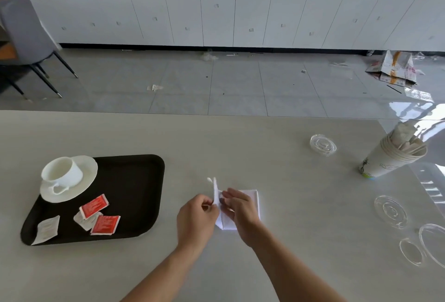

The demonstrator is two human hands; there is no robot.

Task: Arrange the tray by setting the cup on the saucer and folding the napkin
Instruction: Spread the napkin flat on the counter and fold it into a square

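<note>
A white cup (63, 173) stands upright on a white saucer (85, 176) in the far left corner of the black tray (134, 195). To the right of the tray, a white napkin (251, 199) lies on the pale table, partly folded. My left hand (196, 222) pinches a raised flap of the napkin that stands up between both hands. My right hand (240, 212) presses down on the napkin and covers much of it.
Red and white sachets (94, 206) lie on the tray's near half. At the right stand a stack of paper cups (390, 157) holding wrapped items and several clear plastic lids (322, 144). Beyond the table's far edge are floor, a grey chair (26, 36) and white cabinets.
</note>
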